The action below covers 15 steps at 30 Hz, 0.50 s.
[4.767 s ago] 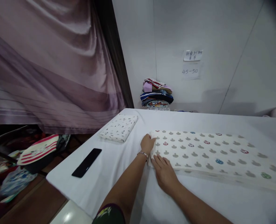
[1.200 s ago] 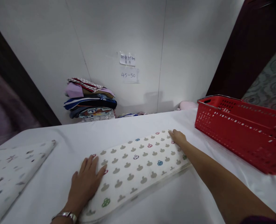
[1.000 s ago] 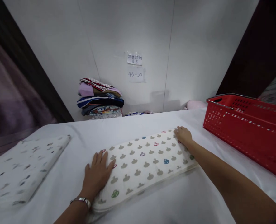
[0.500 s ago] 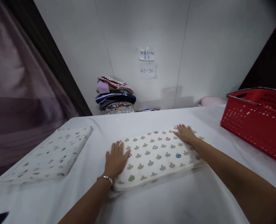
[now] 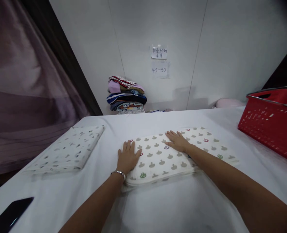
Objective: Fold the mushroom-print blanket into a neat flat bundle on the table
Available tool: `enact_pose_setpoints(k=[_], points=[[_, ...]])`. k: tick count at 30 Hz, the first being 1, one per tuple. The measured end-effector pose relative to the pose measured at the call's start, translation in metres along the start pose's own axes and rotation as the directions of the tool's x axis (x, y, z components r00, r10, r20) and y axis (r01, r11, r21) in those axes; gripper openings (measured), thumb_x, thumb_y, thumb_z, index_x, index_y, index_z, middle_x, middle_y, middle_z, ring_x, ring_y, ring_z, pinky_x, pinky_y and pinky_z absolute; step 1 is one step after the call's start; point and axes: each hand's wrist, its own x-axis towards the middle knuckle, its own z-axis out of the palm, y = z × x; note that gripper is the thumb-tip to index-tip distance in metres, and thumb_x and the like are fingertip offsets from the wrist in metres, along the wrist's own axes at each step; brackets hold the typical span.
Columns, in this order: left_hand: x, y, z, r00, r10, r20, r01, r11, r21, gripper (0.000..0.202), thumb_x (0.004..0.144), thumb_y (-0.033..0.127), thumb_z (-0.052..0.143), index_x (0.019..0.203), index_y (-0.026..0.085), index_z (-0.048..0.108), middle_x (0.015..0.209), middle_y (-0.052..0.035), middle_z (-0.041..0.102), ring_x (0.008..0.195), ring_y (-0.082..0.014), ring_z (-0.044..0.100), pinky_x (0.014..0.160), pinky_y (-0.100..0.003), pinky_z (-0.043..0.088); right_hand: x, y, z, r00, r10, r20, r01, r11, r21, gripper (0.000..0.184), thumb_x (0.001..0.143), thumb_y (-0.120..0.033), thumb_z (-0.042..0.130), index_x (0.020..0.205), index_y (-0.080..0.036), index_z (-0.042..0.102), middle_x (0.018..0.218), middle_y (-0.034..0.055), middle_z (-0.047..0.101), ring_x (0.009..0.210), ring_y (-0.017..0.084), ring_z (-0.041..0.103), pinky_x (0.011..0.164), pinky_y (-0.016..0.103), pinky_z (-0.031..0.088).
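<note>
A folded white cloth [image 5: 155, 158] printed with grey, red, blue and green mushrooms lies flat on the white-covered table [image 5: 158, 207]. On its left end rests my left hand [image 5: 128, 157], fingers spread, with a silver bracelet at the wrist. My right hand [image 5: 177, 141] lies palm down with spread fingers near the middle of the cloth's top. Neither hand grips anything. To the left sits a second folded white cloth [image 5: 68, 150] with small dark and grey marks, apart from my hands.
A red basket [image 5: 269, 126] with a metal handle stands at the right. A dark phone [image 5: 11, 215] lies at the near left. Behind the table's far edge rises a stack of folded fabrics [image 5: 126, 97] against the wall. A pinkish curtain [image 5: 24, 97] hangs on the left.
My right hand has slid left from the cloth's right end toward its middle, uncovering that end. My left hand stays on the left end. The view has shifted left, showing more of the phone.
</note>
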Motion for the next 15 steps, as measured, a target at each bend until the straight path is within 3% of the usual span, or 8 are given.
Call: enact_pose_setpoints(k=[7, 11, 15], points=[[0.0, 0.003, -0.001, 1.0, 0.008, -0.018, -0.008, 1.0, -0.018, 0.064, 0.087, 0.053, 0.027, 0.138, 0.016, 0.032, 0.148, -0.0125, 0.025, 0.136, -0.0319, 0.016, 0.101, -0.054, 0.028, -0.021, 0.004, -0.001, 0.995, 0.093, -0.044, -0.095, 0.995, -0.032, 0.072, 0.087, -0.066, 0.016, 0.145, -0.024, 0.021, 0.152, 0.0039, 0.012, 0.139, 0.023, 0.006, 0.112, 0.048, 0.004], [-0.001, 0.004, -0.001, 0.999, 0.014, -0.031, -0.014, 1.0, 0.0, 0.062, 0.087, 0.052, 0.027, 0.138, 0.016, 0.032, 0.148, -0.0126, 0.026, 0.136, -0.0314, 0.017, 0.101, -0.053, 0.027, -0.028, 0.007, 0.001, 0.993, 0.117, -0.011, -0.117, 0.992, -0.042, 0.068, 0.087, -0.063, 0.021, 0.144, -0.026, 0.023, 0.152, 0.0013, 0.012, 0.139, 0.023, 0.006, 0.112, 0.046, 0.005], [0.001, 0.004, 0.0, 1.0, 0.002, -0.002, -0.002, 1.0, -0.009, 0.064, 0.087, 0.054, 0.025, 0.138, 0.017, 0.032, 0.148, -0.0124, 0.025, 0.136, -0.0316, 0.017, 0.102, -0.054, 0.026, -0.034, 0.003, -0.01, 0.989, 0.147, 0.019, -0.148, 0.989, 0.026, 0.067, 0.089, -0.06, 0.02, 0.144, -0.021, 0.024, 0.152, 0.0048, 0.014, 0.139, 0.025, 0.007, 0.111, 0.048, 0.009]])
